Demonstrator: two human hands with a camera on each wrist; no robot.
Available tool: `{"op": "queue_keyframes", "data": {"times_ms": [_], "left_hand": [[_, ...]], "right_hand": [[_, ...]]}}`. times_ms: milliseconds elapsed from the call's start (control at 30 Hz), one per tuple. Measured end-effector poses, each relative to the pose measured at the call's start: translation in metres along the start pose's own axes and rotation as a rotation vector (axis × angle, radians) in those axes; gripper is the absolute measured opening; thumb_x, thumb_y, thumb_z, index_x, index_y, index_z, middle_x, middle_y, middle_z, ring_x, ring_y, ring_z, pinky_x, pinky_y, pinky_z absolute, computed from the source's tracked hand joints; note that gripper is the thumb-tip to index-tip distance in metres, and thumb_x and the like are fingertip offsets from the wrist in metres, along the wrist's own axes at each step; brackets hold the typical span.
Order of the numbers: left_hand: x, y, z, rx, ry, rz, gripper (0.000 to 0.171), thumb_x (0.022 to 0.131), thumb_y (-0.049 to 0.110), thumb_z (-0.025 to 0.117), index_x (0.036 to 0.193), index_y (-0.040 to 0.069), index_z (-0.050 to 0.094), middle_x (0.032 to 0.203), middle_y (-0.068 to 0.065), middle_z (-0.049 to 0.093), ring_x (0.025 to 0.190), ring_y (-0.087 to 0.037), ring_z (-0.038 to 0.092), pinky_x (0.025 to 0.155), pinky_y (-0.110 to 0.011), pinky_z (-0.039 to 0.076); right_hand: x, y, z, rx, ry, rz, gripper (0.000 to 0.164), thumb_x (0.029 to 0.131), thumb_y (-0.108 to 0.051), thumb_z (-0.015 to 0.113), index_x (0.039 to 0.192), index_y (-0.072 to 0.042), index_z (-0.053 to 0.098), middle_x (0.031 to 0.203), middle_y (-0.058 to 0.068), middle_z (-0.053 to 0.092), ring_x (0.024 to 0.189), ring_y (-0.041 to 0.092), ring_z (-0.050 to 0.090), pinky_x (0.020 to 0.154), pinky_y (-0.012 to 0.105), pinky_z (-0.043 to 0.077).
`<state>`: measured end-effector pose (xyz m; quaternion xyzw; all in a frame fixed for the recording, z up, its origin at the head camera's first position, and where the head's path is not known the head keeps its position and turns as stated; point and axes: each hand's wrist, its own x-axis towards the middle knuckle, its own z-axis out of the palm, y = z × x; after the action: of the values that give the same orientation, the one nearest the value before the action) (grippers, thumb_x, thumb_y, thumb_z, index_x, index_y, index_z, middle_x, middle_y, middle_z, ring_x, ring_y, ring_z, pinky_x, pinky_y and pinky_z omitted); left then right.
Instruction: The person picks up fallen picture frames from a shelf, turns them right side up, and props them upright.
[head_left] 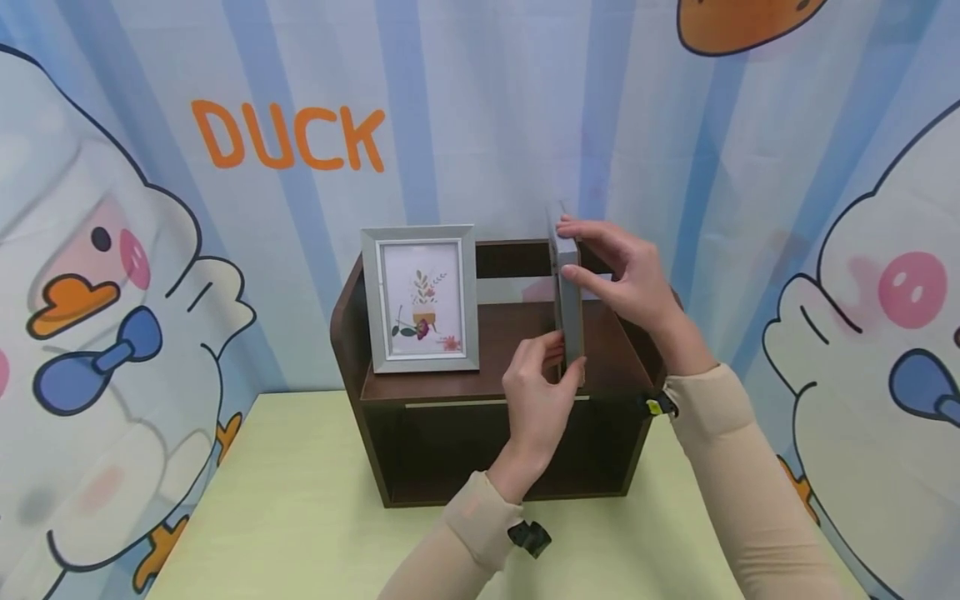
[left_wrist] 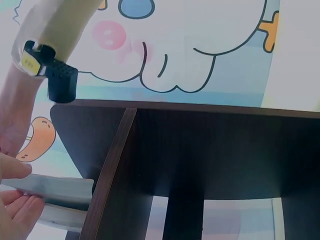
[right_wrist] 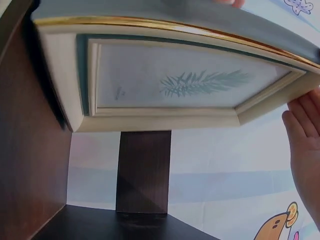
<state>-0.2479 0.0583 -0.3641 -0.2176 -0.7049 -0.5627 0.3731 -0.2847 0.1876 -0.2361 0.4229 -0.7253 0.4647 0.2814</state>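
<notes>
A picture frame (head_left: 572, 308) stands edge-on above the right part of a dark wooden shelf unit (head_left: 375, 467). In the right wrist view, the same picture frame (right_wrist: 165, 117) shows a gold line, a cream inner border and a green leaf print. My left hand (head_left: 536, 387) holds its near side low down, between thumb and fingers. Higher up, my right hand (head_left: 630, 275) grips it near the top, thumb on the near edge. To the left, a grey picture frame (head_left: 367, 300) with a flower print stands upright on the upper board, facing me.
The shelf unit has raised sides and a lower compartment (head_left: 450, 454). It stands on a pale yellow-green table (head_left: 300, 500). A striped curtain (head_left: 502, 125) with cartoon ducks hangs close behind and around it.
</notes>
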Motion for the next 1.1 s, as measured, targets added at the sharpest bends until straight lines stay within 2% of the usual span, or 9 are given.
{"op": "queue_keyframes", "data": {"times_ms": [100, 233, 367, 633, 1100], "left_hand": [[-0.001, -0.001, 0.0, -0.008, -0.011, 0.017, 0.028, 0.082, 0.008, 0.073, 0.108, 0.003, 0.066, 0.098, -0.01, 0.062, 0.089, -0.017, 0.066, 0.08, -0.025, 0.056], [0.0, -0.005, -0.003, 0.019, 0.015, 0.037, 0.02, 0.085, 0.005, 0.069, 0.104, 0.003, 0.066, 0.096, -0.009, 0.062, 0.087, -0.017, 0.065, 0.078, -0.023, 0.056], [0.001, -0.01, -0.004, 0.059, 0.037, 0.032, 0.018, 0.084, 0.0, 0.067, 0.102, 0.003, 0.065, 0.094, -0.01, 0.062, 0.085, -0.018, 0.063, 0.075, -0.023, 0.056], [-0.002, -0.016, -0.004, 0.069, -0.013, -0.013, 0.022, 0.083, 0.002, 0.069, 0.103, 0.0, 0.064, 0.095, -0.011, 0.061, 0.085, -0.02, 0.064, 0.073, -0.024, 0.056], [-0.003, -0.021, -0.001, 0.158, -0.055, -0.035, 0.02, 0.081, 0.006, 0.072, 0.101, 0.005, 0.067, 0.094, -0.007, 0.064, 0.085, -0.018, 0.065, 0.074, -0.026, 0.056]], "right_hand": [[0.001, -0.003, -0.002, 0.003, -0.023, -0.007, 0.039, 0.08, 0.014, 0.064, 0.119, 0.012, 0.057, 0.128, 0.028, 0.055, 0.127, 0.036, 0.048, 0.106, 0.037, 0.04], [0.001, -0.004, -0.003, 0.008, -0.029, -0.006, 0.037, 0.081, 0.014, 0.063, 0.118, 0.013, 0.057, 0.127, 0.029, 0.055, 0.127, 0.035, 0.048, 0.105, 0.042, 0.039], [0.001, -0.003, -0.005, 0.015, -0.024, -0.007, 0.036, 0.082, 0.012, 0.063, 0.118, 0.012, 0.057, 0.127, 0.03, 0.054, 0.127, 0.034, 0.048, 0.106, 0.038, 0.039], [-0.003, -0.002, -0.008, 0.016, 0.003, 0.012, 0.037, 0.081, 0.013, 0.063, 0.118, 0.012, 0.058, 0.128, 0.029, 0.054, 0.127, 0.031, 0.049, 0.106, 0.037, 0.04], [-0.002, -0.002, -0.006, 0.026, 0.001, 0.006, 0.038, 0.081, 0.014, 0.063, 0.118, 0.012, 0.058, 0.127, 0.029, 0.055, 0.127, 0.031, 0.049, 0.106, 0.034, 0.04]]}}
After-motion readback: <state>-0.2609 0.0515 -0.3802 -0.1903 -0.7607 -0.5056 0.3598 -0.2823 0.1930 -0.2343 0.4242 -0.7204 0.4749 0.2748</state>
